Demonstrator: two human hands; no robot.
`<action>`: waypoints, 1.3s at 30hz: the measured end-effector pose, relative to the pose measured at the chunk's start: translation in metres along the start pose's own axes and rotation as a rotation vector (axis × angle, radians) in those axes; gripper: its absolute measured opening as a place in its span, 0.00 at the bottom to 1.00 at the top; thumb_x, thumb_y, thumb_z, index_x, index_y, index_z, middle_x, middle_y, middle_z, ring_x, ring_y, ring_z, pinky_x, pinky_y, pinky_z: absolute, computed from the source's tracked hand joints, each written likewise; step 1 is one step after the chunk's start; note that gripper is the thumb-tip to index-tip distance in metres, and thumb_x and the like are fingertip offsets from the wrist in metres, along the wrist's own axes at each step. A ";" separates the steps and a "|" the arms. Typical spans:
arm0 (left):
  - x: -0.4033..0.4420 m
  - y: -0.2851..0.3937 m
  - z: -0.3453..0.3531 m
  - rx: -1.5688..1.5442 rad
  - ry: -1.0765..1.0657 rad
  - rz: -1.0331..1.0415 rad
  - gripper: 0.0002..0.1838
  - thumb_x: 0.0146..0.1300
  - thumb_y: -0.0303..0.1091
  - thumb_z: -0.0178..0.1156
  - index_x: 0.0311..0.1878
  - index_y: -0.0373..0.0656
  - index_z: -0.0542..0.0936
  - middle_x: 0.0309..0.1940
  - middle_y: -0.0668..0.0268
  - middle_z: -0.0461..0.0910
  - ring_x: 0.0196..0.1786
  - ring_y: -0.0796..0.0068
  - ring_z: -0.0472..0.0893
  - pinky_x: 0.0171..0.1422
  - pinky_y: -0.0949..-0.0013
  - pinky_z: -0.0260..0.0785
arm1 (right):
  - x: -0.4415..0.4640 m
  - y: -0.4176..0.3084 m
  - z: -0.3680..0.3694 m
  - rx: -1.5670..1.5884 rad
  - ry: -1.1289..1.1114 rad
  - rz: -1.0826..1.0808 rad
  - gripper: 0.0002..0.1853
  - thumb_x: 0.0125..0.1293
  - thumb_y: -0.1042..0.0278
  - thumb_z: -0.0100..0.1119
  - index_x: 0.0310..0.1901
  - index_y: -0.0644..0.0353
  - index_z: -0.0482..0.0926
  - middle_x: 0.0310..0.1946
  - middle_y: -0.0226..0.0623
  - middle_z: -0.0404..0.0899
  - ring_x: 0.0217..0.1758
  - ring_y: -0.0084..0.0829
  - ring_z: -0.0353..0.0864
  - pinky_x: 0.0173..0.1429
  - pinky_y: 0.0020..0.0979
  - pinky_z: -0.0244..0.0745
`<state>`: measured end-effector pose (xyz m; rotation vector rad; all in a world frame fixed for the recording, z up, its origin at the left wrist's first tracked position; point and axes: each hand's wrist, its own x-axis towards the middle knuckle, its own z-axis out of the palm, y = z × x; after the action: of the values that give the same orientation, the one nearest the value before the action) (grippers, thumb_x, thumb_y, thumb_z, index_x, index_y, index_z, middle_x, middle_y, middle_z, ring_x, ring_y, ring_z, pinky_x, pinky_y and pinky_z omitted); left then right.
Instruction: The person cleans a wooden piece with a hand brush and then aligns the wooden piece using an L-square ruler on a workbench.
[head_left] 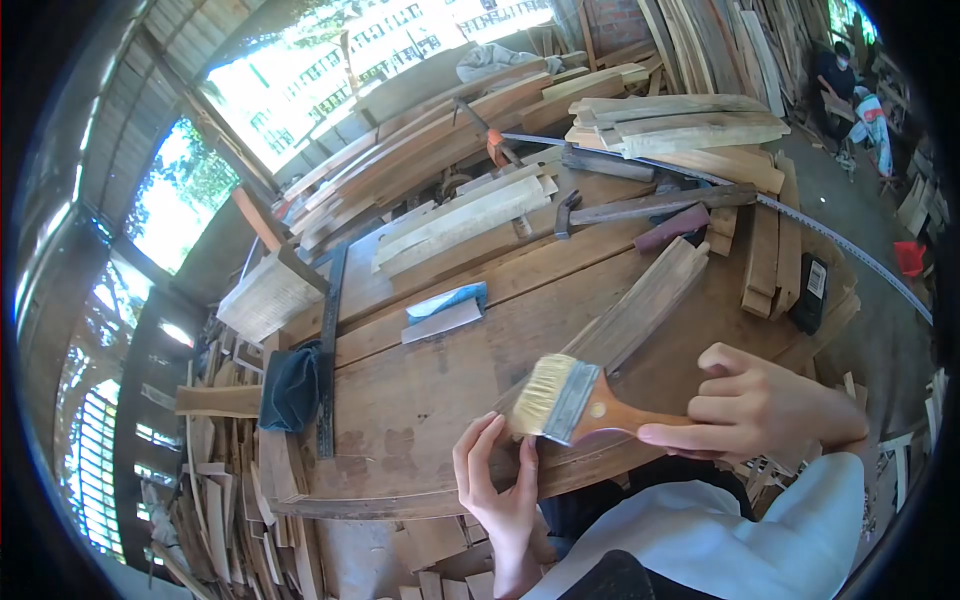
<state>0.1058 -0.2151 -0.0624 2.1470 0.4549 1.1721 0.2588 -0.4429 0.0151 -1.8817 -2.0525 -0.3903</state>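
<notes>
My right hand (755, 408) is closed around the handle of a wide paintbrush (572, 402) with pale bristles, a grey metal band and an orange-brown wooden handle. Its bristles lie over the near end of a narrow, weathered wooden board (645, 305), partly hiding it. At that same end, my left hand (500, 485) has its fingers and thumb closed on the board's edges, just below the bristles. The board slants away to the upper right across the wooden worktable (400, 390).
A hammer (650, 207), a purple-brown block (672, 228) and a black case (808, 293) lie beyond the board. Blue-and-white folded paper (445, 310) and a metal square (333, 370) are left. Stacked planks (680, 125) line the back. A person (838, 85) sits far right.
</notes>
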 end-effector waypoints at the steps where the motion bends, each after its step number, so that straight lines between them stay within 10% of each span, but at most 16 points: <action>1: 0.000 0.000 0.000 0.004 0.003 0.009 0.18 0.54 0.21 0.71 0.50 0.37 0.81 0.51 0.54 0.79 0.51 0.59 0.81 0.56 0.62 0.75 | -0.005 -0.001 -0.004 0.024 0.006 0.047 0.26 0.62 0.66 0.64 0.64 0.52 0.77 0.20 0.24 0.56 0.21 0.21 0.62 0.45 0.29 0.64; 12: -0.001 -0.001 0.002 0.032 -0.005 0.063 0.18 0.55 0.20 0.70 0.50 0.37 0.81 0.52 0.55 0.78 0.52 0.60 0.81 0.55 0.64 0.78 | -0.044 0.033 -0.020 -0.429 0.027 0.461 0.25 0.58 0.70 0.68 0.59 0.59 0.75 0.22 0.33 0.72 0.24 0.32 0.71 0.47 0.37 0.67; 21: -0.002 -0.003 0.003 0.037 0.003 0.061 0.17 0.56 0.20 0.70 0.50 0.37 0.82 0.51 0.55 0.79 0.52 0.61 0.81 0.55 0.64 0.79 | -0.003 -0.005 0.007 -0.251 0.091 -0.130 0.16 0.70 0.64 0.56 0.51 0.67 0.80 0.19 0.21 0.57 0.19 0.21 0.62 0.42 0.28 0.67; 34: -0.003 -0.004 0.004 0.053 0.015 0.041 0.17 0.55 0.21 0.71 0.49 0.38 0.82 0.51 0.57 0.80 0.53 0.60 0.81 0.60 0.61 0.73 | -0.039 0.016 -0.010 -0.390 0.194 0.276 0.20 0.63 0.66 0.66 0.52 0.69 0.76 0.20 0.29 0.62 0.21 0.28 0.63 0.41 0.36 0.68; 39: -0.003 -0.004 0.005 0.058 0.018 0.045 0.17 0.55 0.21 0.71 0.49 0.38 0.82 0.51 0.56 0.80 0.53 0.60 0.81 0.60 0.61 0.73 | -0.022 -0.005 0.011 -0.359 0.114 -0.029 0.21 0.69 0.57 0.61 0.49 0.71 0.78 0.21 0.24 0.60 0.21 0.23 0.61 0.39 0.29 0.68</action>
<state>0.1080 -0.2155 -0.0694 2.2082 0.4567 1.2177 0.2546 -0.4591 -0.0037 -1.9698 -2.0402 -0.9046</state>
